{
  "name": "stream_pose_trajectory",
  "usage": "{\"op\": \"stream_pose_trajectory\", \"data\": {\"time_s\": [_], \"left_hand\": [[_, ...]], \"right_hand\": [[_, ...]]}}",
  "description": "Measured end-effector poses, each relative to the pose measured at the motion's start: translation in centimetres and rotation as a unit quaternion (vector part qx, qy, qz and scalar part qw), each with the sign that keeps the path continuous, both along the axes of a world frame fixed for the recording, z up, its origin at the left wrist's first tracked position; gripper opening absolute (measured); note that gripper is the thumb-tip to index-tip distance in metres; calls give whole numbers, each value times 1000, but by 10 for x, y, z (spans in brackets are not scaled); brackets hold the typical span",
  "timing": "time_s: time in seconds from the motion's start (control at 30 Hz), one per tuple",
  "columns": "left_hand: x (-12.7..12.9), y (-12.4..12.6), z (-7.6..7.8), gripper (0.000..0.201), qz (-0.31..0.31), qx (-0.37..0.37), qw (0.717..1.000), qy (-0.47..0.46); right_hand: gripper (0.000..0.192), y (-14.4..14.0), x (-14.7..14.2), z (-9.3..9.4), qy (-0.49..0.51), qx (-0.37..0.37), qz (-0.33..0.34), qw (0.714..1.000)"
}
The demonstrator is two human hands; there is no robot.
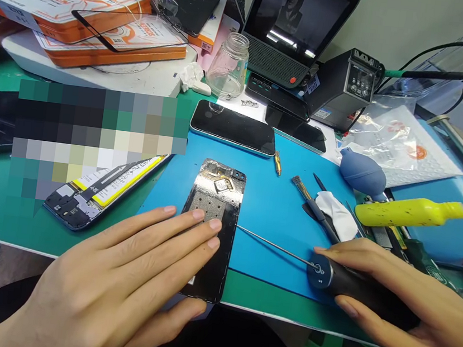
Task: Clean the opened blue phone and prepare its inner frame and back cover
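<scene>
A phone screen panel (215, 211), with its dark back side up and a metallic top section, lies on the blue mat. My left hand (117, 278) rests across it, fingers stretched flat over its lower left part and thumb by its bottom edge. In my right hand (404, 307) is a black cylindrical electric glue remover (363, 288), fingers wrapped round its body. Its long thin metal rod reaches left, and the tip meets the panel's right edge. Left of the panel lies an opened phone (85, 198) with a yellow-edged battery; a blurred patch hides its upper part.
Behind the panel lies another phone (232, 127). A brush (307, 194), a white cloth (337, 216), a yellow bottle (410, 213) and a blue air blower (362, 172) lie to the right. A glass jar (228, 69) and orange-white boxes (66, 4) stand at the back.
</scene>
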State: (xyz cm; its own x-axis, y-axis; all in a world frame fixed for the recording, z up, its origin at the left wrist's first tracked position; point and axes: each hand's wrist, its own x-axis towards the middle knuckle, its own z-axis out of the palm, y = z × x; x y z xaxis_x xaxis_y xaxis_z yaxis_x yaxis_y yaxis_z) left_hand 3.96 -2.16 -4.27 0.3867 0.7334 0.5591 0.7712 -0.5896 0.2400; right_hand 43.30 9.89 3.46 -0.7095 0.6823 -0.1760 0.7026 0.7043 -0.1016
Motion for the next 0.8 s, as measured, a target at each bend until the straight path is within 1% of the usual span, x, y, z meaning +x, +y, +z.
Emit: {"op": "stream_pose_trajectory", "data": {"time_s": [0.37,0.67,0.73,0.8], "left_hand": [[0,-2,0,49,1,-8,1000,1],[1,-2,2,48,3,-13,1000,-1],[1,-2,3,48,2,-12,1000,-1],[1,-2,3,48,1,-14,1000,-3]], "right_hand": [[52,-2,-1,1,22,4,3,1000],[50,2,-6,2,51,-1,8,999],[50,0,-7,0,66,-15,-11,998],[51,-3,-11,-2,96,-21,-54,994]]}}
